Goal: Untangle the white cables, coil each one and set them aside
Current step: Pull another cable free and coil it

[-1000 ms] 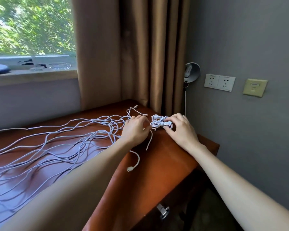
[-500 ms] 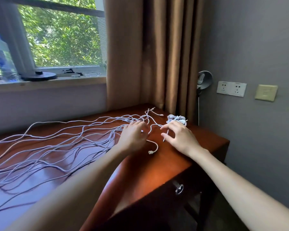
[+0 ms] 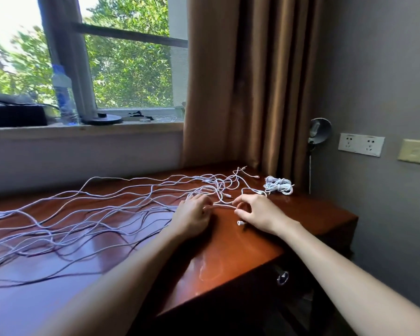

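Several long white cables [image 3: 87, 214] lie tangled across the reddish wooden desk [image 3: 228, 258], running from the left edge to the far right corner. One coiled white cable [image 3: 278, 186] sits alone at the far right corner of the desk. My left hand [image 3: 194, 214] rests on the desk with its fingers curled round a cable strand. My right hand [image 3: 260, 213] pinches the same strand near its end, and the plug [image 3: 240, 223] hangs just below the fingers. A short stretch of cable [image 3: 222, 206] spans between both hands.
A brown curtain [image 3: 247, 81] hangs behind the desk corner. A small lamp [image 3: 319, 128] and wall sockets [image 3: 360, 144] are on the grey wall at right. A water bottle [image 3: 63, 98] and dark objects stand on the windowsill. A drawer knob [image 3: 283, 278] shows on the desk front.
My right hand has left the coiled cable at the corner and come back toward me. Both hands have taken hold of a loose cable end. The view has tilted up and left.
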Demonstrator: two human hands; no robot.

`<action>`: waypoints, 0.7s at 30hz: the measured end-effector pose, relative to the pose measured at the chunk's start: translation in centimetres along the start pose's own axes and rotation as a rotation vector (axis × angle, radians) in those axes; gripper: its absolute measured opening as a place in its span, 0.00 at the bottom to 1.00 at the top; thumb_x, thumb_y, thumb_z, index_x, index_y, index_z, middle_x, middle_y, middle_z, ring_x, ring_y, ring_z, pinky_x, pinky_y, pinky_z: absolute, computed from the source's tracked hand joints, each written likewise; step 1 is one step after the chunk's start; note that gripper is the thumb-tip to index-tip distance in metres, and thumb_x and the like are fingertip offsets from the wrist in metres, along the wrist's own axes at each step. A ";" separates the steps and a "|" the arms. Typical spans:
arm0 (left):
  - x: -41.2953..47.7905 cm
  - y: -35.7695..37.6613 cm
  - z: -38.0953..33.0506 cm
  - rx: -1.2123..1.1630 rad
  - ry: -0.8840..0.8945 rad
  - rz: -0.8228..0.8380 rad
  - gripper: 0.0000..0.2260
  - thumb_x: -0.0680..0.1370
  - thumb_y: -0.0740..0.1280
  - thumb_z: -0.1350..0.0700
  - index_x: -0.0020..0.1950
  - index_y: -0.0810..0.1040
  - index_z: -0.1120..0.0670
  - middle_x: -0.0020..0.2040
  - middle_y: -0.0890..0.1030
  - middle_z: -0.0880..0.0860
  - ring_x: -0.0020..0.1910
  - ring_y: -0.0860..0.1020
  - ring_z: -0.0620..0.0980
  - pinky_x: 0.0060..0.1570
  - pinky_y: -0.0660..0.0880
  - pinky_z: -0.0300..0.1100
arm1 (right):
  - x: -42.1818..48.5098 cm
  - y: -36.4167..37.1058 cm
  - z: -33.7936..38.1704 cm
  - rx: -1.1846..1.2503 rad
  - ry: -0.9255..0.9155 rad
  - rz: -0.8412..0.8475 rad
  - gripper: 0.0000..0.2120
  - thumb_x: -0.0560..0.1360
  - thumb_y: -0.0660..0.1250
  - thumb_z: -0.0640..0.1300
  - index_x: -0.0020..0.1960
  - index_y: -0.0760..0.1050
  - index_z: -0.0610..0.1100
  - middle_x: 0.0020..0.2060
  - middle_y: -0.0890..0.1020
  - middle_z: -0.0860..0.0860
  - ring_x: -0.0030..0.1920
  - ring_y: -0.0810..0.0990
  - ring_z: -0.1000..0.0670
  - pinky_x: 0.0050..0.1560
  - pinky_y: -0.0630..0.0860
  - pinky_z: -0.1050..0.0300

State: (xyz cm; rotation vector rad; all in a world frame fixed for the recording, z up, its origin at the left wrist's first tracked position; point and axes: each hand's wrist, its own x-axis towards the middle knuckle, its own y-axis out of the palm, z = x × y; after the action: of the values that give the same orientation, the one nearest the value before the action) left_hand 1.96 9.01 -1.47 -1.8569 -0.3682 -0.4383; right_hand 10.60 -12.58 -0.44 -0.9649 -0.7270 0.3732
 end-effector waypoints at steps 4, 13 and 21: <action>0.4 0.4 0.6 -0.014 -0.015 0.000 0.11 0.79 0.65 0.53 0.60 0.78 0.50 0.61 0.80 0.50 0.63 0.74 0.52 0.63 0.70 0.48 | 1.1 0.8 -0.2 0.005 0.010 -0.013 0.10 0.77 0.71 0.47 0.58 0.81 0.51 0.47 0.81 0.54 0.42 0.76 0.58 0.51 0.74 0.61; 2.2 0.9 2.2 -0.066 -0.050 -0.011 0.09 0.79 0.65 0.54 0.59 0.78 0.50 0.60 0.79 0.49 0.64 0.72 0.52 0.61 0.65 0.47 | 3.1 1.1 0.3 0.153 -0.013 -0.009 0.10 0.76 0.69 0.37 0.51 0.82 0.51 0.40 0.80 0.56 0.33 0.74 0.62 0.43 0.72 0.66; 1.5 -1.0 2.8 -0.162 0.019 -0.144 0.14 0.73 0.61 0.56 0.55 0.82 0.53 0.54 0.78 0.53 0.56 0.75 0.56 0.56 0.72 0.52 | 4.7 1.0 3.2 0.335 -0.047 0.038 0.15 0.77 0.64 0.33 0.50 0.85 0.50 0.36 0.75 0.52 0.25 0.68 0.58 0.28 0.64 0.69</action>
State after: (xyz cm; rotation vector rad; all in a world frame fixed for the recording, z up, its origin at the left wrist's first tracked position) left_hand 3.19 12.04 -0.73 -1.9889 -0.4667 -0.5989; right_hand 11.66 -7.34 1.67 -0.6554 -0.6634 0.5344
